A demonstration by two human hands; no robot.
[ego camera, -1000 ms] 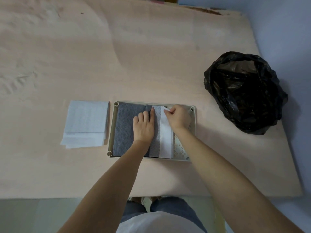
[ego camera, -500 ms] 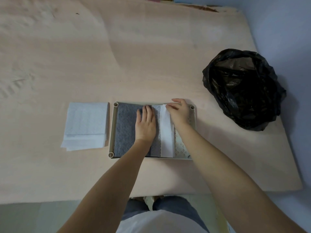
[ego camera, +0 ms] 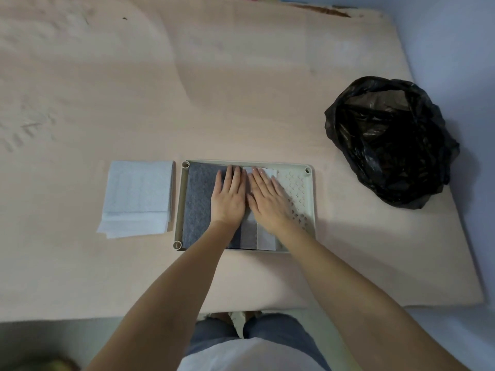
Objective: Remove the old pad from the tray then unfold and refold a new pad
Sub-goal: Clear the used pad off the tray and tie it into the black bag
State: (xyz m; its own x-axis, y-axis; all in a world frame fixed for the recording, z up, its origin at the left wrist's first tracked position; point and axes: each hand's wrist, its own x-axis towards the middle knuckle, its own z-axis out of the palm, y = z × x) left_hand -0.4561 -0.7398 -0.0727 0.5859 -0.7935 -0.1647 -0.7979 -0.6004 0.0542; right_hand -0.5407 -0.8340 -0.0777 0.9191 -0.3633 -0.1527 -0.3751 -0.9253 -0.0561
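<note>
- Head view, since only this one is given: with both palms laid flat, left hand [ego camera: 229, 199] and right hand [ego camera: 267, 200] press side by side on the old pad [ego camera: 199, 202] inside the tray [ego camera: 310, 210], fingers straight and pointing far, grasping nothing.
- Pressing there probably to flatten the fold just made, so the pad can be lifted out as a compact piece rather than a loose sheet.
- Pad lying in the left and middle part of the tray: dark grey and felt-like on top, with its right portion turned over to show a pale, smooth backing strip under the right hand.
- Right part of the tray floor left bare, showing a pale greenish plastic with diamond-shaped cut-outs, a raised rim and round tube-like sockets at the corners.
- Just left of the tray, close but apart from it: new pad [ego camera: 138, 196], white, quilted, folded into a rectangle with loose layers fanning at its near edge; untouched, seemingly waiting for its turn.
- Far right, well apart from the tray: black bag [ego camera: 388, 140], thin crinkled glossy plastic, mouth gaping upward, likely set there to receive the old pad.
- Underneath everything: table [ego camera: 241, 76], a smooth pale pinkish-beige surface, chipped at its far right edge.
</note>
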